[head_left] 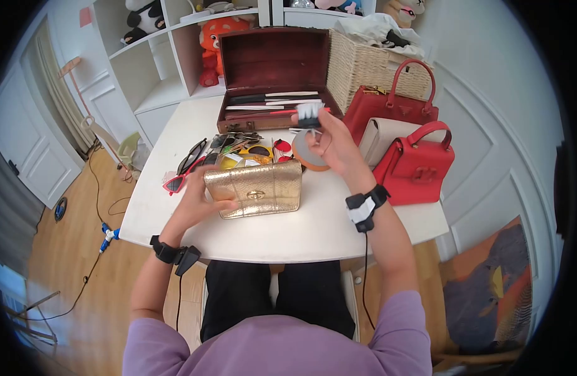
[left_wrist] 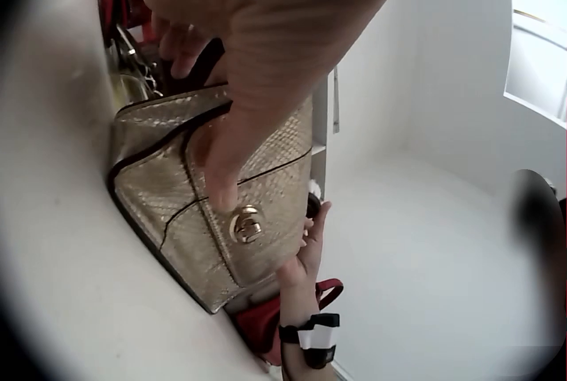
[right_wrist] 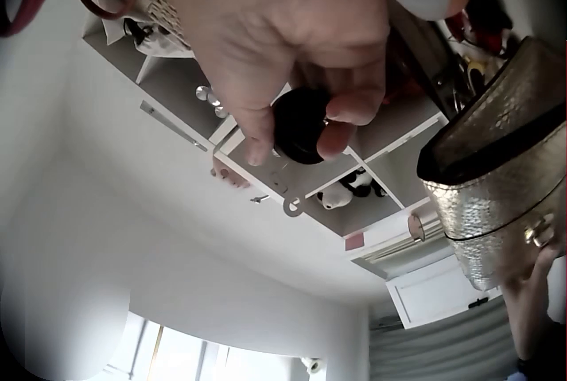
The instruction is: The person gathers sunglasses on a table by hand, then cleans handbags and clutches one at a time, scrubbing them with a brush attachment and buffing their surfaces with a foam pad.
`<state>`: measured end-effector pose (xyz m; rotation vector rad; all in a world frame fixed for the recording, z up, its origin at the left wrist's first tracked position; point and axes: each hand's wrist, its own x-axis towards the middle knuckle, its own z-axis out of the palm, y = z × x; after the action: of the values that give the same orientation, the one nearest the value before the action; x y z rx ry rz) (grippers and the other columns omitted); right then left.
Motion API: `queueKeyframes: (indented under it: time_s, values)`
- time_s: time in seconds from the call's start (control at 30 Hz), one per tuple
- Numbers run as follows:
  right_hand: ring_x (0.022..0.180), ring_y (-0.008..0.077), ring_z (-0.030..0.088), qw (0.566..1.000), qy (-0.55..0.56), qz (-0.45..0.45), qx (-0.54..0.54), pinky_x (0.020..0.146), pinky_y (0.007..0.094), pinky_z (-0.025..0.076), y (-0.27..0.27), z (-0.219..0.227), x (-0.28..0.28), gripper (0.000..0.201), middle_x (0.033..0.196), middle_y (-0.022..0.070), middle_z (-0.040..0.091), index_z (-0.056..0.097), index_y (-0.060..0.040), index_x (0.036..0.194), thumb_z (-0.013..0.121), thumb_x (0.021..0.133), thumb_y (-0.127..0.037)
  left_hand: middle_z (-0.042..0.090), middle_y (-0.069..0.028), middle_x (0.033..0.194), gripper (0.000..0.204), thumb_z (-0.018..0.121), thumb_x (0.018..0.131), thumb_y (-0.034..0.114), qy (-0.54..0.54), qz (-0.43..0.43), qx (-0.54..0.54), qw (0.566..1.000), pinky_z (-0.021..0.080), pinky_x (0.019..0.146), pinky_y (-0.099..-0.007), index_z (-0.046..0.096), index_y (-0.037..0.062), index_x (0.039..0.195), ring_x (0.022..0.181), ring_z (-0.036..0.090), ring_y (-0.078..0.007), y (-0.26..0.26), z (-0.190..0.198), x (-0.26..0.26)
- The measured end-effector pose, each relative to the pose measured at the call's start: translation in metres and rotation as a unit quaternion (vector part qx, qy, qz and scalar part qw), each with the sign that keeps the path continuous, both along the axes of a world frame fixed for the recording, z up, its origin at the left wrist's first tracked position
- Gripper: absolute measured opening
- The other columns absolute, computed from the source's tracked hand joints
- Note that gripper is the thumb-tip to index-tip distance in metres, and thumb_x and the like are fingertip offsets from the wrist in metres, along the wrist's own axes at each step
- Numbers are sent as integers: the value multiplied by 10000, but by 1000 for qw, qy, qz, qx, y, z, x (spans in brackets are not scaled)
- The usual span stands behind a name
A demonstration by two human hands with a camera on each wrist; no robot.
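Observation:
My left hand (head_left: pixel 197 200) grips the left end of a gold snakeskin-textured clutch bag (head_left: pixel 269 188), thumb across its front and the other fingers behind. The bag stands upright near the front of the white table, its round turn-lock clasp (left_wrist: pixel 247 224) facing me. Above and behind the bag's right end, my right hand (head_left: pixel 338 144) pinches a small brush (head_left: pixel 309 114) with pale bristles and a black body. From the right wrist, only the brush's round black end (right_wrist: pixel 299 126) shows between thumb and fingers. Below that hand lies a grey disc with an orange rim (head_left: pixel 310 153).
Several sunglasses (head_left: pixel 191 156) lie behind the clutch. An open dark red case (head_left: pixel 272 59) with long slim items stands at the back. Red handbags (head_left: pixel 420 163) and a beige bag (head_left: pixel 376 135) stand right, before a wicker basket (head_left: pixel 351 69).

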<state>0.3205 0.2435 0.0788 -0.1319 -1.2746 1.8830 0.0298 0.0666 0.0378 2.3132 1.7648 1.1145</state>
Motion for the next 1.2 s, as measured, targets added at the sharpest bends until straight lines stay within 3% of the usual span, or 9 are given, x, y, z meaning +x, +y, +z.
queueKeyframes:
  time_s: [0.07, 0.27, 0.43, 0.47, 0.5, 0.7, 0.9, 1.07, 1.2]
  values:
    - [684, 128, 563, 998, 45, -5, -42, 548, 225, 441, 10, -6, 0, 451, 1093, 142, 667, 552, -68, 1260, 594, 972, -413, 618, -163, 1212, 759, 860, 735, 333, -208, -17, -170, 963, 434, 1010, -356, 524, -10, 1323, 1142, 570, -210, 4, -1, 13]
    - [782, 132, 543, 966, 251, -42, -40, 652, 245, 457, 18, -12, 14, 561, 1140, 98, 567, 427, -81, 1423, 664, 951, -271, 643, -119, 1174, 540, 737, 884, 304, -371, -64, -69, 924, 488, 890, -291, 544, -20, 1271, 1067, 608, -160, 66, 10, 63]
    - [865, 129, 568, 978, 100, -171, 59, 743, 259, 499, 15, -28, 0, 598, 1112, 61, 561, 406, -85, 1466, 649, 923, -32, 594, -96, 1243, 548, 684, 926, 311, -614, -121, -196, 755, 508, 928, -320, 467, 12, 1330, 1101, 613, -184, 104, -8, 77]
    - [881, 135, 578, 941, 10, -268, 206, 778, 269, 506, 11, -31, -8, 603, 1090, 58, 561, 431, -74, 1446, 677, 897, -30, 585, -96, 1255, 498, 657, 940, 282, -618, -121, -209, 748, 501, 970, -338, 468, 20, 1319, 1133, 602, -186, 104, -7, 75]
    - [897, 142, 588, 868, -81, -352, 340, 814, 279, 514, 5, -34, -15, 608, 1068, 55, 560, 455, -63, 1425, 704, 872, -27, 585, -96, 1255, 498, 657, 940, 282, -620, -121, -210, 746, 501, 970, -338, 468, 20, 1319, 1133, 602, -186, 106, -6, 73]
    - [911, 168, 605, 822, -214, -340, 404, 699, 263, 537, -29, -49, -35, 526, 1060, 80, 563, 610, -73, 1231, 809, 744, -59, 583, -93, 1245, 429, 652, 937, 214, -624, -150, -150, 752, 501, 941, -323, 486, 20, 1282, 1130, 587, -163, 104, -17, 63]
    - [942, 230, 606, 677, -279, -504, 458, 759, 311, 517, -22, -36, -18, 490, 1110, 94, 575, 647, -99, 1210, 802, 745, -108, 599, -82, 1195, 403, 668, 928, 233, -670, -107, -109, 727, 487, 915, -296, 510, 26, 1235, 1087, 589, -147, 105, -16, 63]
    - [1083, 298, 603, 750, -187, -363, 521, 908, 382, 493, -41, -32, -32, 543, 1180, 131, 606, 589, -73, 1260, 803, 766, -148, 602, -67, 1188, 381, 653, 940, 231, -656, -100, -40, 747, 486, 912, -288, 510, 47, 1241, 1070, 589, -135, 98, -8, 68]
    - [1076, 295, 609, 745, -245, -405, 470, 888, 358, 502, -33, -42, -31, 491, 1143, 134, 625, 597, -60, 1193, 802, 750, -103, 601, -64, 1187, 379, 643, 953, 234, -631, -122, -2, 766, 487, 912, -290, 503, 47, 1251, 1059, 588, -130, 98, -9, 68]
